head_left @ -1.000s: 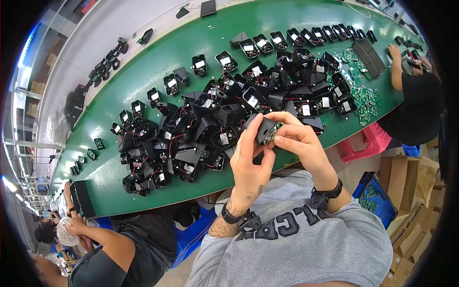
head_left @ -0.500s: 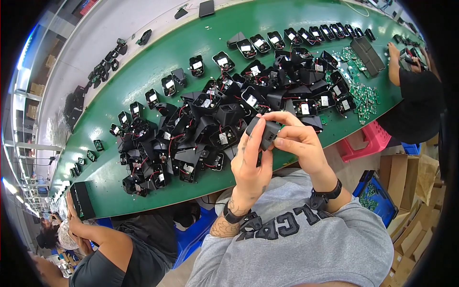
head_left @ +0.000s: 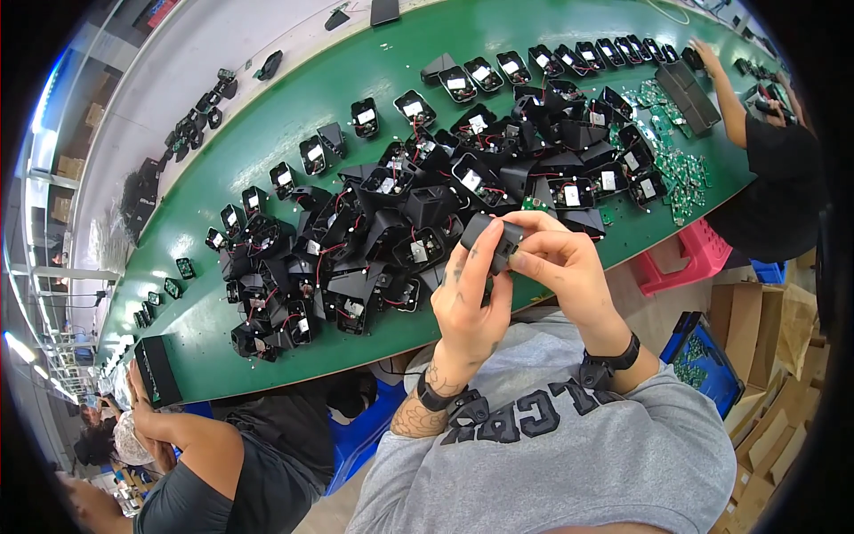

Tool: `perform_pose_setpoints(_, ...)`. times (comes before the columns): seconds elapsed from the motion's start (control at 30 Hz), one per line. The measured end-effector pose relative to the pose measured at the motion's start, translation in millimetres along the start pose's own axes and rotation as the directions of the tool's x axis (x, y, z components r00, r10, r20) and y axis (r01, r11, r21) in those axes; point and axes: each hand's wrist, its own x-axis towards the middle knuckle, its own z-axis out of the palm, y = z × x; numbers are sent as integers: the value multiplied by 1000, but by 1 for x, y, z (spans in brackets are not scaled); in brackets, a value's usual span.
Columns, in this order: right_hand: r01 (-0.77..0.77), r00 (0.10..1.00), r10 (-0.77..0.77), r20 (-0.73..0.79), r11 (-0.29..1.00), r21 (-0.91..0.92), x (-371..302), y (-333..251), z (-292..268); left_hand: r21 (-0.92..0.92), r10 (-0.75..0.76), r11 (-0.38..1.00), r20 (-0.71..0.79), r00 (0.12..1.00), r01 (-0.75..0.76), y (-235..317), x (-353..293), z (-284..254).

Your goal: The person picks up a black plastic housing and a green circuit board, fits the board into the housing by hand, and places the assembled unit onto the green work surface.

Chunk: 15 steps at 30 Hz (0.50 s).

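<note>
Green worktable [head_left: 200,325] is running across a busy workroom; I'm watching remotely through the head camera. Nearest, a grey sweatshirt [head_left: 623,449] is filling the bottom, black straps [head_left: 434,397] circling both wrists. Left hand [head_left: 470,307] is clamping a small black case [head_left: 510,245], fingers lying along it, thumb underneath. Right hand [head_left: 569,267] is pinching the same case at its right end between thumb and fingers. So both are meeting on one thing, and I'm seeing it hanging over the table, just in front of the pile; its underside is staying hidden from me.

Blue stool [head_left: 369,436] is showing at left, pink stool [head_left: 680,258] at right; past that, a blue tray [head_left: 725,384] is holding green boards, cardboard boxes [head_left: 745,334] standing beside it.

Big pile of black housings [head_left: 429,207] is covering mid-table, red wires poking out, many lying tilted. Loose circuit boards [head_left: 680,182] are spreading to its right, touching dark panels [head_left: 689,100]. Behind, open cases [head_left: 457,85] are lining up.

One co-worker [head_left: 276,454] is sitting left by a black box [head_left: 158,369]; another [head_left: 774,191] is stretching a hand toward the line's right end. Farther off, black parts [head_left: 191,129] are clustering on a pale ledge [head_left: 200,52].
</note>
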Motion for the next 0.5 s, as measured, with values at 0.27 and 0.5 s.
perform_pose_setpoints(0.27,31,997,-27,-73,997,65,1,8,-7,-54,-21,998,1,1000,21,1,-4,2)
perform_pose_setpoints(0.5,78,987,-102,-125,980,-184,5,15,1,-404,-460,782,139,877,475,-4,-4,1)
